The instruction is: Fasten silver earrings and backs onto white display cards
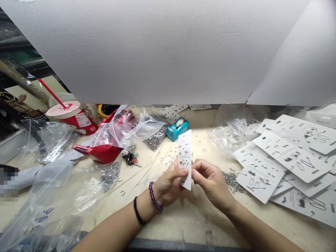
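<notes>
My left hand is shut on a tall white card, which stands upright with small silver metal pieces fixed to it. Its fingers cover the card's lower part. My right hand sits just right of the card, its thumb and fingers pinched together near the card's edge. Anything between those fingertips is too small to tell. Loose metal rings and washers lie on the bench below and beyond my hands. A heap of small metal pieces lies close to my right hand.
Several printed white cards overlap at the right. Plastic bags lie at the left, with a red cup and straw, a red dustpan, keys, a bag of metal parts and a teal tape dispenser beyond. A white sheet hangs above.
</notes>
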Motion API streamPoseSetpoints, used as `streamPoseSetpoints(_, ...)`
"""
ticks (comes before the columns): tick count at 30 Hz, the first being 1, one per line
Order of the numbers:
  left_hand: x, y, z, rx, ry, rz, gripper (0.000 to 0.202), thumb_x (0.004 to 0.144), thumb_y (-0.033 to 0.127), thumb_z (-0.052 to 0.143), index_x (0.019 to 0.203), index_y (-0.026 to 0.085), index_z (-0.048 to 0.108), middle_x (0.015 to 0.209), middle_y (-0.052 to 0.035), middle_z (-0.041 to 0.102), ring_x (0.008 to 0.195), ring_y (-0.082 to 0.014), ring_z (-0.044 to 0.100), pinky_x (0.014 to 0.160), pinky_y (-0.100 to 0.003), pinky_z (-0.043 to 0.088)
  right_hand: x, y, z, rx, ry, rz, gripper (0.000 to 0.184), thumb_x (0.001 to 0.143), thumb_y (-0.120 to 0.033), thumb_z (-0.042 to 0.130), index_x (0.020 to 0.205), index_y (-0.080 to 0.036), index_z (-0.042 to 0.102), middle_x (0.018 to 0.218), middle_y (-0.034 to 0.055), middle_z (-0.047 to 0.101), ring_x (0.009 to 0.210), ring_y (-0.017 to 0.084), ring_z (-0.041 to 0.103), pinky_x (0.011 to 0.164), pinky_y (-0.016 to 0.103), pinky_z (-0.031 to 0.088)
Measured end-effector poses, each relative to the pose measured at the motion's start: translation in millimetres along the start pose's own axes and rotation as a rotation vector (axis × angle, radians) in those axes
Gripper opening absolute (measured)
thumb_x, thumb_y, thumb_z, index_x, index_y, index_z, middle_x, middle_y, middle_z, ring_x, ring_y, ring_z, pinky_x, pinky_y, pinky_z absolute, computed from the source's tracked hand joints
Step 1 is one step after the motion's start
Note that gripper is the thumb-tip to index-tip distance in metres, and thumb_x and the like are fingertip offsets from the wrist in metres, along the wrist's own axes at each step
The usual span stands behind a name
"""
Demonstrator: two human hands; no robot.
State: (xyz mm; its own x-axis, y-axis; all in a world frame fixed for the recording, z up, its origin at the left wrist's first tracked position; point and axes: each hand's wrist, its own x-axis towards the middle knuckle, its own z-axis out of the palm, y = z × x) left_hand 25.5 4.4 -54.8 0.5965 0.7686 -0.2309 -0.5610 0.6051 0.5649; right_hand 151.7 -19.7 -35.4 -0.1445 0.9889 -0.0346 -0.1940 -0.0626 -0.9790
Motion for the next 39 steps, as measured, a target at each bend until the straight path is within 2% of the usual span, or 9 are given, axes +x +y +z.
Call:
streamPoseSetpoints(4, 2, 4, -2.2, 0.080, -0.076, -0.053, 0.030, 0.059, 0.024, 0.072, 0.083, 0.014, 0.056, 0.064, 0.0000, 0.055, 0.053, -0.0085, 0.052, 0.048, -0.018, 0.039, 1, -2, -4, -0.032, -0.045, 0.058, 0.023, 0.071, -0.037, 0.064, 0.063, -0.017, 0.055, 0.058, -0.0028, 0.053, 0.053, 0.009, 0.048, 0.051, 0.022, 0.042)
streamPoseSetpoints(8, 3, 11, -3.5, 0.279, -0.102, 0.023, 0.032, 0.065, 0.024, 0.068, 0.091, 0.015, 0.052, 0.073, -0.0034, 0.060, 0.058, -0.0155, 0.059, 0.056, -0.028, 0.047, 6, 3, -13, -0.031, -0.094, 0.178, 0.024, 0.074, -0.036, 0.062, 0.063, -0.015, 0.057, 0.058, -0.0025, 0.051, 0.053, 0.008, 0.043, 0.051, 0.021, 0.036)
streamPoseSetpoints(12, 4, 21, -2.9, 0.465, -0.100, 0.091, 0.038, 0.067, 0.022, 0.068, 0.098, 0.015, 0.048, 0.082, -0.0073, 0.063, 0.064, -0.0205, 0.062, 0.059, -0.033, 0.049, 10, 7, -22, 0.014, -0.155, 0.253, 0.020, 0.076, -0.033, 0.061, 0.078, -0.014, 0.063, 0.065, -0.0005, 0.057, 0.055, 0.008, 0.045, 0.054, 0.022, 0.038)
streamPoseSetpoints(17, 5, 24, -6.8, 0.581, 0.093, 0.240, 0.047, 0.066, 0.020, 0.069, 0.106, 0.016, 0.046, 0.099, -0.0080, 0.061, 0.089, -0.0200, 0.058, 0.074, -0.029, 0.046, 10, 8, -23, -0.030, -0.062, 0.084, 0.028, 0.082, -0.040, 0.052, 0.097, -0.019, 0.061, 0.091, 0.0053, 0.063, 0.073, 0.014, 0.057, 0.066, 0.029, 0.046)
streamPoseSetpoints(22, 7, 21, -10.9, 0.516, 0.031, 0.260, 0.039, 0.074, 0.027, 0.059, 0.110, 0.018, 0.048, 0.107, -0.0069, 0.059, 0.098, -0.0220, 0.055, 0.081, -0.032, 0.044, 10, 11, -24, -0.180, -0.017, 0.007, 0.023, 0.080, -0.033, 0.057, 0.099, -0.020, 0.059, 0.095, 0.0053, 0.064, 0.078, 0.016, 0.060, 0.066, 0.030, 0.049)
streamPoseSetpoints(25, 8, 19, -10.6, 0.600, 0.085, 0.322, 0.030, 0.081, 0.030, 0.052, 0.109, 0.018, 0.050, 0.107, -0.0061, 0.059, 0.097, -0.0196, 0.054, 0.081, -0.031, 0.044, 11, 12, -26, -0.195, 0.025, -0.061, 0.019, 0.082, -0.032, 0.055, 0.095, -0.019, 0.060, 0.092, 0.0051, 0.065, 0.080, 0.017, 0.061, 0.071, 0.032, 0.050)
streamPoseSetpoints(28, 10, 18, -10.3, 0.662, 0.132, 0.352, 0.023, 0.080, 0.030, 0.055, 0.099, 0.018, 0.054, 0.099, -0.0046, 0.059, 0.087, -0.0160, 0.055, 0.072, -0.027, 0.047, 12, 11, -28, -0.280, 0.057, -0.182, 0.018, 0.083, -0.030, 0.054, 0.096, -0.020, 0.060, 0.091, 0.0047, 0.065, 0.082, 0.017, 0.061, 0.077, 0.035, 0.050)
streamPoseSetpoints(33, 12, 17, -9.4, 0.582, 0.173, 0.384, 0.021, 0.075, 0.030, 0.062, 0.091, 0.019, 0.056, 0.089, -0.0020, 0.060, 0.076, -0.0123, 0.056, 0.063, -0.023, 0.048, 11, 6, -32, -0.395, 0.017, -0.256, 0.024, 0.086, -0.030, 0.049, 0.106, -0.020, 0.057, 0.096, 0.0058, 0.064, 0.082, 0.018, 0.061, 0.075, 0.034, 0.051)
streamPoseSetpoints(39, 11, 31, -11.2, 0.134, 0.182, 0.345, 0.020, 0.070, 0.021, 0.067, 0.088, 0.023, 0.057, 0.089, 0.0039, 0.062, 0.079, -0.0111, 0.059, 0.066, -0.024, 0.052, 17, -1, -49, -0.295, 0.234, -0.229, 0.027, 0.086, -0.036, 0.046, 0.100, -0.017, 0.058, 0.081, 0.0053, 0.064, 0.069, 0.015, 0.061, 0.065, 0.032, 0.053)
